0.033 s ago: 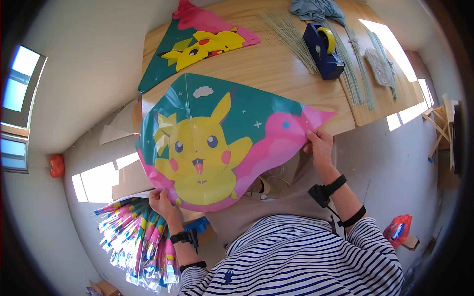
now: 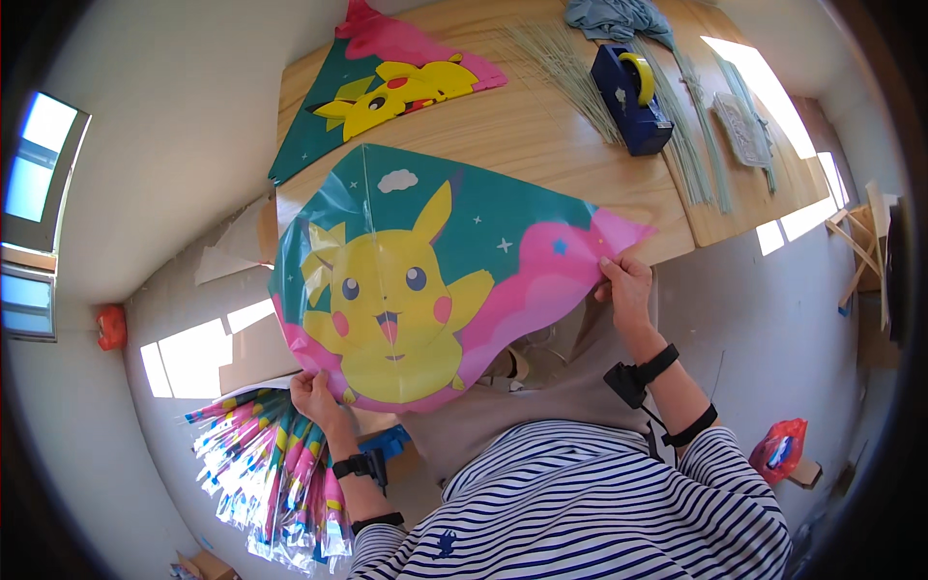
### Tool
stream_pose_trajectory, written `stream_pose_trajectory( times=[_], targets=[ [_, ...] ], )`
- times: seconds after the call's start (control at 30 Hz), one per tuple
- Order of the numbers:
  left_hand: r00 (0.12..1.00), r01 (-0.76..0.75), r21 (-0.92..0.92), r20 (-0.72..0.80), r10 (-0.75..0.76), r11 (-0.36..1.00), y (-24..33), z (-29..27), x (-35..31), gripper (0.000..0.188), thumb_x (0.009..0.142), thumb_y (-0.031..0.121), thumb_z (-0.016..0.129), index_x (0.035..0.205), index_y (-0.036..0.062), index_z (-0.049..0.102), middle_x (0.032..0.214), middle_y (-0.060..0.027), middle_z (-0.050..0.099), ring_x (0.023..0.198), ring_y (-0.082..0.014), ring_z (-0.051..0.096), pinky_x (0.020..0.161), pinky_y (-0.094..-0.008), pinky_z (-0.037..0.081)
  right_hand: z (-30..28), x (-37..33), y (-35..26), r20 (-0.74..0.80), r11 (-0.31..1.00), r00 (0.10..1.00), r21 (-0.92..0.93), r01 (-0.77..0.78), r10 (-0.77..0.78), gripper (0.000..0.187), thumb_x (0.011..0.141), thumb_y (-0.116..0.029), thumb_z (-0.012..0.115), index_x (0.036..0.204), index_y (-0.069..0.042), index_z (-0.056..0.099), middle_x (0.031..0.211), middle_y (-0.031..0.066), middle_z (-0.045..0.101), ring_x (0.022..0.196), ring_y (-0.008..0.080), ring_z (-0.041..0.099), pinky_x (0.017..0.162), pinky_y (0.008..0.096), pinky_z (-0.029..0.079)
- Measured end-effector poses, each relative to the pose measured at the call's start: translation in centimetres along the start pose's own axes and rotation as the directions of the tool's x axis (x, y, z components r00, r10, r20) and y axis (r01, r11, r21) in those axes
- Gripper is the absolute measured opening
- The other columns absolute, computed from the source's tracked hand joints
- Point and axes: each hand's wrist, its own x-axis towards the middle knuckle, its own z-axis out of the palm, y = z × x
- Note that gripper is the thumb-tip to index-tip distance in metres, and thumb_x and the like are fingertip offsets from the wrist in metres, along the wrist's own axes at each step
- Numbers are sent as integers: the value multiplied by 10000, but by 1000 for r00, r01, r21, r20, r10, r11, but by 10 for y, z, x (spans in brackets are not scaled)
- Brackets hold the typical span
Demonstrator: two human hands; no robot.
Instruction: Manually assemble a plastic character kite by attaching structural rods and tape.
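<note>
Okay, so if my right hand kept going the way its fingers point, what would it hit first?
Probably the wooden table. The right hand grips the kite at its pink corner, fingers pointing toward the table's near edge; depth is unclear.

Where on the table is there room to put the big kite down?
Bare wood lies between the held kite, the second kite and the thin green sticks. The table is crowded right of the blue tape dispenser.

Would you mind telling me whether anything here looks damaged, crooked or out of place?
Nothing looks damaged. The kite sheet is spread between the left hand and right hand, a little wrinkled near the right corner. A second kite overhangs the table edge, and thin sticks lie loosely fanned beside the blue tape dispenser.
</note>
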Motion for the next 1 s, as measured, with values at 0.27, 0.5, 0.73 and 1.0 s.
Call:
stream_pose_trajectory(
  times=[0.27,0.5,0.73,1.0],
  targets=[
    [933,-254,664,-24,360,703,27,10,6,404,799,31,747,1165,-26,584,1051,-149,634,906,-261,625,802,-372,514,-25,-20,-22,-59,893,994,-447,56,-92,267,911,-187,685,733,-5,603,621,100,636,475,195,588,463,319,454],
    [621,-745,375,691,369,551,116,145,-61,728,819,246,775,1432,20,455,1521,-206,371,1410,-411,328,1125,-517,306,34,57,-63,194,561,832,-656,504,-520,195,833,-198,722,849,-23,636,838,165,667,789,343,666,708,423,515],
    [199,-942,156,972,123,296,120,215,-107,841,762,418,798,1487,177,446,1619,-150,230,1482,-446,177,1106,-711,172,111,182,-86,222,245,812,-881,404,-540,146,787,-120,716,899,-30,691,1033,201,663,916,379,676,757,455,542],
    [95,-956,61,990,105,286,115,189,-78,848,718,356,829,1477,254,466,1634,-86,220,1496,-431,146,1099,-739,153,117,200,-100,542,-19,750,-815,579,-379,98,775,-53,642,843,-47,713,883,177,713,887,358,704,736,448,561]
  ],
)
